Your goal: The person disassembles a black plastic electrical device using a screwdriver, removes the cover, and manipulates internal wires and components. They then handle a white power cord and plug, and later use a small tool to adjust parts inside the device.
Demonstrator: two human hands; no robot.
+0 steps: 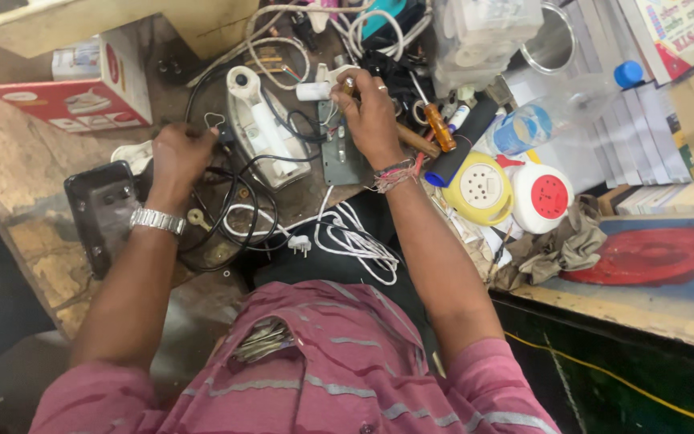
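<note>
Closest in, a pink striped shirt (339,362) fills the bottom of the view, its chest pocket stuffed with folded paper. Just beyond it a loose bundle of white cable (355,241) with a small plug hangs over the edge of the tabletop (10,161).

The left hand (177,157), with a metal watch (157,220) on the wrist, is closed around a black cord (226,209) that loops in coils below it. It sits just beside a dark, boxy part (102,209) lying at the tabletop edge. The right hand (371,116), with coloured threads tied at the wrist, is curled shut on the top end of a tool handle (349,84), pressing down toward a grey metal plate (339,157). Between the two hands lies an opened white clothes iron (263,128), its wiring exposed, with the black cord running into it.

To the right of the right hand are an orange-handled screwdriver (439,124), a wooden handle, a yellow round extension reel (482,187) and a red and white one (546,195) touching it, with a crumpled rag (564,245) beside them.

Farther back stand a red and white carton (82,88) on the left, a clear plastic bottle (560,112) with a blue cap on the right, stacked boxes behind it, and a tangle of white cords at the far edge.
</note>
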